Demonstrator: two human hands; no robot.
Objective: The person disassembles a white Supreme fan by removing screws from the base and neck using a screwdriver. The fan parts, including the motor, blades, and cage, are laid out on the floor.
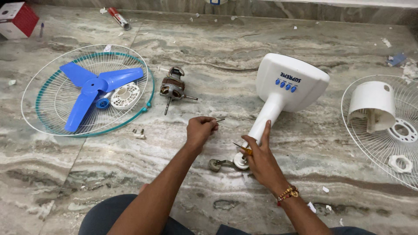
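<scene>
This looks like a room in a home used as an informal repair spot, not a fitted workshop. The work is laid out straight on a veined marble floor [226, 56], littered with paper scraps and dust. A taken-apart fan is spread across it: a wire guard with blue blades [93, 85], a bare motor [172, 88], a white fan stand [283, 91] and a rear motor cover [372, 105].
</scene>
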